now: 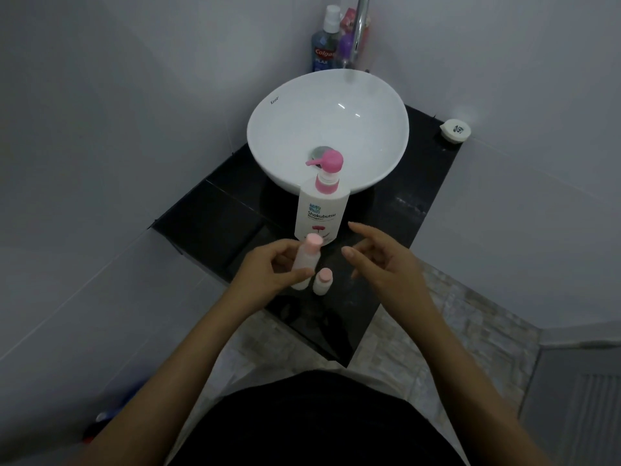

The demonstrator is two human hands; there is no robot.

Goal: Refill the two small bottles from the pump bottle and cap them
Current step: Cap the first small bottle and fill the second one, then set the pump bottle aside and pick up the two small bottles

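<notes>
A white pump bottle (321, 210) with a pink pump head stands on the black counter (215, 216) in front of the basin. My left hand (268, 274) grips a small white bottle (304, 260) with a pink cap on, held tilted just above the counter. A second small white bottle (323, 280), also pink-capped, stands upright on the counter right beside it. My right hand (383, 260) hovers to the right of both bottles with fingers spread, holding nothing.
A white round basin (285, 109) sits behind the pump bottle, with a chrome tap (361, 25) above it. Mouthwash and other bottles (324, 45) stand at the back. A small white round container (455, 130) rests on the counter's far right corner.
</notes>
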